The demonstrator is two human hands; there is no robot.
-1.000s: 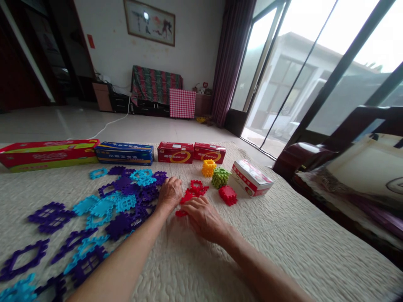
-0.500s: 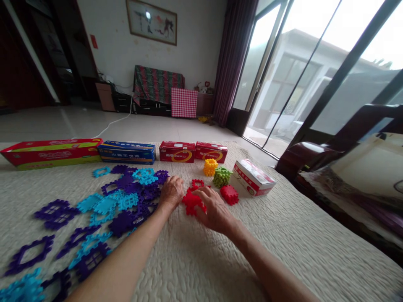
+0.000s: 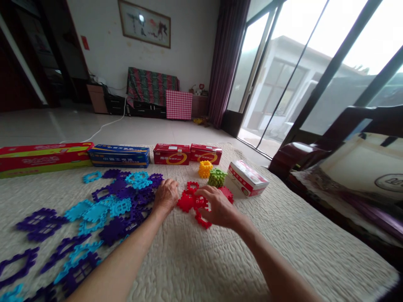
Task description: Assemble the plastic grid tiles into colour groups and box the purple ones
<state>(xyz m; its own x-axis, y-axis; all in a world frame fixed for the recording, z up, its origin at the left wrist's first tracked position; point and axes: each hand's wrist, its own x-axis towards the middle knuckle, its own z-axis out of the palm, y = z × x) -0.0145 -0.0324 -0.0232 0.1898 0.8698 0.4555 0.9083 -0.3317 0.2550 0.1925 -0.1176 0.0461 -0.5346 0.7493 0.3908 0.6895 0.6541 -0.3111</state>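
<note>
On a cream quilted cover (image 3: 201, 260) lie flat red interlocking tiles (image 3: 189, 201). My right hand (image 3: 218, 207) curls over them, fingers pinched on a red tile, with another red tile (image 3: 203, 221) under its palm. My left hand (image 3: 166, 196) rests closed at the left edge of the red tiles, touching them; whether it grips one is hidden. A finished red cube (image 3: 227, 193) sits just behind my right hand. A green cube (image 3: 217, 178) and a yellow cube (image 3: 205, 169) stand farther back.
Purple and blue tiles (image 3: 107, 205) are scattered to the left. Long boxes (image 3: 119, 155) line the far edge, and a white and red box (image 3: 247, 178) lies right of the cubes. A dark wooden chair (image 3: 330, 142) stands at the right.
My right hand has moved forward from the near side onto the red tiles and pinched one. The red tiles have shifted and spread. My left hand has stayed in place.
</note>
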